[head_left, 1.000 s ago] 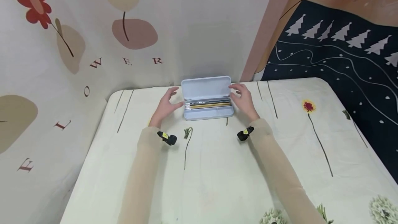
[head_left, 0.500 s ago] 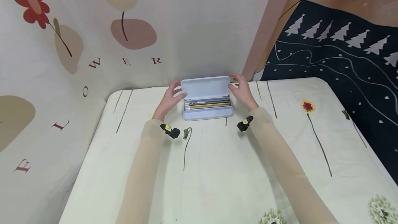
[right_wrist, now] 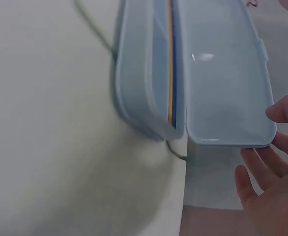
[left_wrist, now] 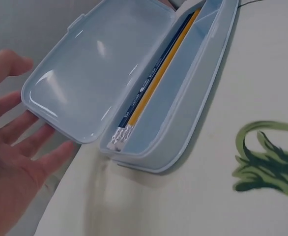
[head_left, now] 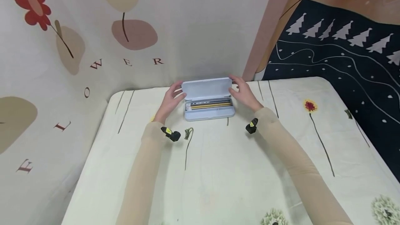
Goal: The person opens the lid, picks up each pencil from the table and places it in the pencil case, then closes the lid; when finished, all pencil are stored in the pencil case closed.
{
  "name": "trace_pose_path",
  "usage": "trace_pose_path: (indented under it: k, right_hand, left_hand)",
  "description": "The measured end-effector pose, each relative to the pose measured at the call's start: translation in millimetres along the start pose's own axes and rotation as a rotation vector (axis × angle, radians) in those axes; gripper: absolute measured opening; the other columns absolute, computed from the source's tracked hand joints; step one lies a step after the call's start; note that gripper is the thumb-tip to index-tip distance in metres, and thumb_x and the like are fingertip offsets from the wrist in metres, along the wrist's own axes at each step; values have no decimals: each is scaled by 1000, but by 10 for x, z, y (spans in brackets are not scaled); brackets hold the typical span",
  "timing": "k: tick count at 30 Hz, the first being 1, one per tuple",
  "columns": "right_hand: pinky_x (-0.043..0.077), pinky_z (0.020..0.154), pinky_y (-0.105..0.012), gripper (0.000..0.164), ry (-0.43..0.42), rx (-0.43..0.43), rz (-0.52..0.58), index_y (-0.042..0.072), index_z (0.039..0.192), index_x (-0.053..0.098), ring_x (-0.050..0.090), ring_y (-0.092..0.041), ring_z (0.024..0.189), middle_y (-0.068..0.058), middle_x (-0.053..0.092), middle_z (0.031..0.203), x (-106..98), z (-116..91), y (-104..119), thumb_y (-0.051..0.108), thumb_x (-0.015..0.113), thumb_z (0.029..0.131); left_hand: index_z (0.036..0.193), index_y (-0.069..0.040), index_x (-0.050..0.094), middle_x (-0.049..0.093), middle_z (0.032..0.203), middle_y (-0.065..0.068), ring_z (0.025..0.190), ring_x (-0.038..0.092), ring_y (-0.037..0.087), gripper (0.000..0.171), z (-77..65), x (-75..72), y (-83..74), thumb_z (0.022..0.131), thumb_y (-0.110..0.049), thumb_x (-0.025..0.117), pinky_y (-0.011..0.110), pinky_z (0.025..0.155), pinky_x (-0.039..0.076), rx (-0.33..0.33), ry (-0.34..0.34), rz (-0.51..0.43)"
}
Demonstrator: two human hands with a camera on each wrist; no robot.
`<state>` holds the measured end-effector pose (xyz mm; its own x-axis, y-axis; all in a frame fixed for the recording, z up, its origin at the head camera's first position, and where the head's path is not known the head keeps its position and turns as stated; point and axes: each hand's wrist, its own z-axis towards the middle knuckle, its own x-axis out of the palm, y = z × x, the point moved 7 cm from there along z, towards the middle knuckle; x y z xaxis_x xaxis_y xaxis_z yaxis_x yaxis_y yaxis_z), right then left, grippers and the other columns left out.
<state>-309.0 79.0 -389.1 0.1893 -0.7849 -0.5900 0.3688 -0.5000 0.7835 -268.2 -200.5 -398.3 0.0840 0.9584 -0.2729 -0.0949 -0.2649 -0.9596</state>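
A light blue pencil case (head_left: 210, 115) lies on the cloth near the far edge, its hinged lid (head_left: 206, 89) raised and tilted back. Inside, dark and yellow pencils (left_wrist: 156, 81) lie side by side in the rear compartment; the front compartment shows bare. My left hand (head_left: 168, 104) is at the lid's left end, fingers loosely spread along and behind its edge, thumb apart from it. At the other end my right hand (head_left: 246, 96) holds the lid's corner, thumb at the front edge and fingers reaching behind. Parts of those fingers are hidden by the lid.
A white cloth (head_left: 215, 169) printed with flowers covers the table. Right behind the case hangs a pale curtain (head_left: 200, 41) with flower shapes and letters. A dark cloth (head_left: 337, 58) with white trees hangs at the right.
Both hands have moved up from beside the case to the two ends of its lid. The right thumb and fingers have come to the lid's edge. The case has stayed in place.
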Motion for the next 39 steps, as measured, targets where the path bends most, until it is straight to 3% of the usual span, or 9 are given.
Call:
trace_pose_path:
  k: [4,13,18,23,29,34,39]
  right_hand:
    - [40,101,-48,51,43,-69,-41,-4,142,40,47,-37,122,-24,42,139,-35,-44,25,5,55,94]
    - [42,98,-51,46,26,-148,-16,-6,138,44,50,-38,120,-24,47,135,-88,-203,-4,-2,55,93]
    - [43,96,-52,42,-3,-147,6,-6,135,47,51,-37,119,-23,49,133,-83,-279,3,-2,54,94]
    - [44,95,-52,36,-22,-141,9,-5,130,51,51,-35,118,-22,53,128,-69,-369,12,-1,55,94]
    - [44,95,-51,30,-43,-145,17,-4,124,56,51,-33,118,-20,55,125,-24,-492,-17,1,56,94]
    - [42,98,-50,27,-80,-128,82,-4,120,59,49,-33,119,-20,55,125,68,-575,-37,3,57,95]
    - [40,98,-47,24,-154,-88,145,-3,118,61,50,-31,118,-19,56,125,154,-619,-31,3,55,96]
  left_hand:
    - [145,8,31,37,143,30,132,37,43,58,-144,6,-161,93,3,56,45,108,35,43,32,-30]
    - [144,7,31,34,145,30,135,31,46,58,-262,66,-145,91,5,55,51,111,28,38,81,-57]
    - [141,9,34,36,144,30,134,31,47,54,-341,71,-166,91,7,55,53,111,28,64,82,-56]
    - [134,13,39,41,139,29,136,33,41,45,-410,72,-168,92,9,53,51,111,29,92,80,-72]
    - [121,19,44,45,134,34,135,34,41,31,-455,107,-171,91,14,50,48,113,26,139,75,-109]
    - [106,20,45,47,132,36,132,38,42,16,-463,152,-128,93,12,49,44,112,28,115,48,-140]
    - [103,13,49,52,130,31,131,41,36,14,-445,205,-59,98,-1,50,38,112,30,75,19,-109]
